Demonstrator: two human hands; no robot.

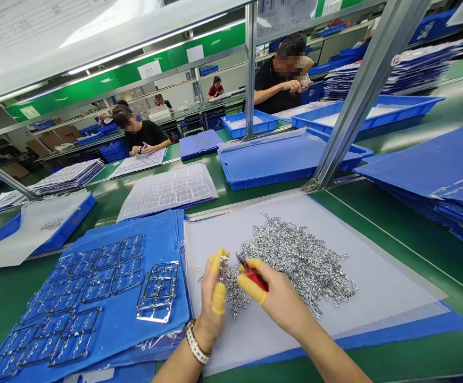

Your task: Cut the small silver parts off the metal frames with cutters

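Observation:
My left hand (213,298) is held edge-on, yellow covers on its fingertips, fingers stretched up and thumb apart. It stands at the left side of a small heap of shiny silver pieces (237,298); some pieces show close to its fingers. Red-handled nippers (257,277) are gripped in my right hand (275,295), their dark jaws pointing up and left over the heap. A larger pile of the same silver pieces (295,258) spreads over a whitish sheet (383,287). Left of my hands, shiny frames (157,292) with small parts lie on blue sheets (123,324).
A metal post (359,101) rises from the green bench behind the pile. Blue trays (271,159) and a patterned sheet (170,189) lie beyond. Blue sheets (435,170) are stacked at right. Co-workers (143,133) sit across the bench, one (275,80) behind the post.

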